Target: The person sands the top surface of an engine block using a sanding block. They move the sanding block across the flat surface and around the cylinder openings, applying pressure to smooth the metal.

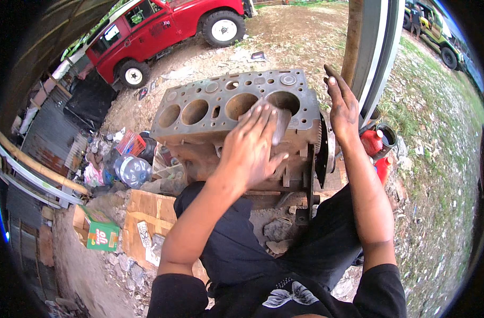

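Observation:
An engine block (204, 128) stands before me, its flat top face showing several round cylinder bores and smaller holes. My left hand (250, 143) lies over the near edge of that face with fingers stretched forward. Under them it presses a grey-brown piece of sandpaper (282, 126), partly covered by the palm, beside the rightmost bore. Raised off the block's right end, my right hand (342, 108) holds nothing; its fingers are extended and darkened with grime. Below it, a toothed flywheel (330, 151) sits at the block's right side.
A metal post (370, 58) rises just beyond my right hand. Red bottles (372, 142) and a dark bucket (388, 137) stand at the right. Cardboard (146, 217), a green box (101, 233) and a clear water jug (133, 169) lie left. A red off-road vehicle (170, 32) is parked behind.

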A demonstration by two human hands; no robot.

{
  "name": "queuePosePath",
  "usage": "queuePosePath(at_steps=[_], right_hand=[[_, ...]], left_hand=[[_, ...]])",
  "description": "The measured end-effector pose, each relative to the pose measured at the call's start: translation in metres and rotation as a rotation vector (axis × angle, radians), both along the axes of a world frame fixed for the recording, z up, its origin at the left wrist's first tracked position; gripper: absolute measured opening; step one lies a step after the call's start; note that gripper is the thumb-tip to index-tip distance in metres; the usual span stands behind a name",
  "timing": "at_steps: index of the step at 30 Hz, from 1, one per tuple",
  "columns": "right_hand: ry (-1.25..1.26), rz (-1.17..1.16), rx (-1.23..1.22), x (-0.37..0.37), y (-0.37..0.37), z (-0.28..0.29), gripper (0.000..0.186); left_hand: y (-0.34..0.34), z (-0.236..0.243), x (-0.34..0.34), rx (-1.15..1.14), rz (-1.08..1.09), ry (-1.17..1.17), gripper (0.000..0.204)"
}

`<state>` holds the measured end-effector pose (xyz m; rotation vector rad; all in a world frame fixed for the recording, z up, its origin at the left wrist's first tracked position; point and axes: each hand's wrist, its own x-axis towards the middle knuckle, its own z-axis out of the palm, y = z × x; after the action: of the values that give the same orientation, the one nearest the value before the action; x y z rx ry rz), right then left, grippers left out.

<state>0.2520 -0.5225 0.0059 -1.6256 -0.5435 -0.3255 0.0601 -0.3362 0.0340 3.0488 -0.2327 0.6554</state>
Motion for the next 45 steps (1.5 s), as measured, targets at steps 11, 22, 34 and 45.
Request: queuePosePath(at_steps=[11, 22, 34, 45], right_hand=[[-0.054, -0.009, -0.040, -0.008, 0.011, 0.005, 0.051], [-0.396, 0.031, -0.032, -0.060, 0.005, 0.039, 0.039], [-0.563, 0.260, -0.272, -0.089, 0.042, 0.035, 0.079], [-0.455, 0.165, -0.294, -0.112, 0.047, 0.060, 0.048]], left_hand=[[0.006, 0.003, -0.008, 0.114, 0.108, -0.007, 0.063], [0.040, 0.081, -0.019, -0.925, -0.122, 0.194, 0.032], [0.050, 0.001, 0.034, -1.583, -0.456, -0.124, 0.027], [0.066, 0.013, 0.020, -1.295, -0.420, -0.191, 0.030]])
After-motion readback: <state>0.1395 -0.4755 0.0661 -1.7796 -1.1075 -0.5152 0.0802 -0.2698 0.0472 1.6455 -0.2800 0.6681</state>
